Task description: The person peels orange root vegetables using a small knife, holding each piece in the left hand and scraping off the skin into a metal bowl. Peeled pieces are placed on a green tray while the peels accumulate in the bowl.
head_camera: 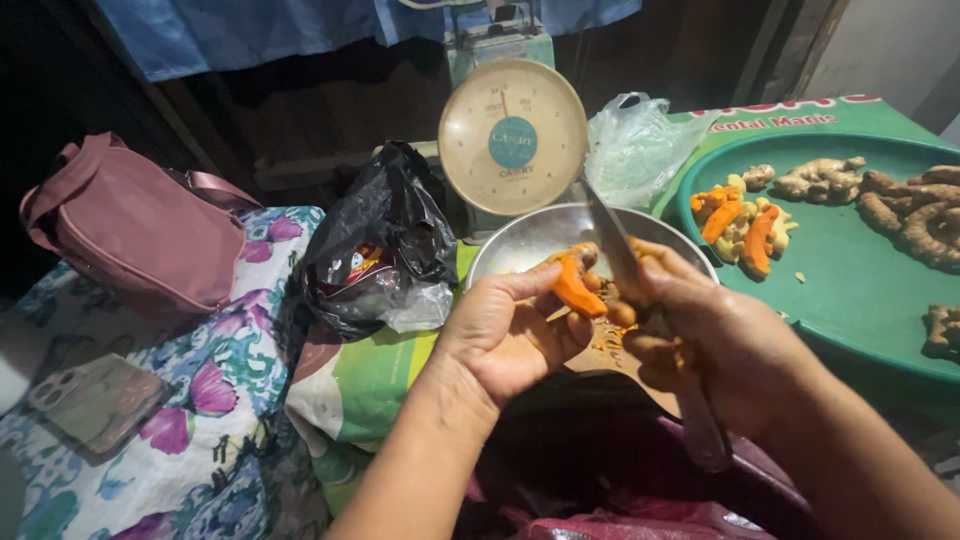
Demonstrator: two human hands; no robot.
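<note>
My left hand (pixel 505 335) holds a peeled orange turmeric root (pixel 575 290) between thumb and fingers, over a steel bowl (pixel 520 240). My right hand (pixel 700 335) grips a knife (pixel 612 235) whose blade points up and away, lying close beside the root. Peelings lie in my left palm below the root. Both hands are stained orange-brown.
A round dial scale (pixel 512 135) stands behind the bowl. A green tray (pixel 860 290) at right holds peeled orange pieces (pixel 740 225) and unpeeled roots (pixel 905 210). A black plastic bag (pixel 385 235), a clear bag (pixel 635 145), a pink handbag (pixel 135 225) and a phone (pixel 95 400) lie around.
</note>
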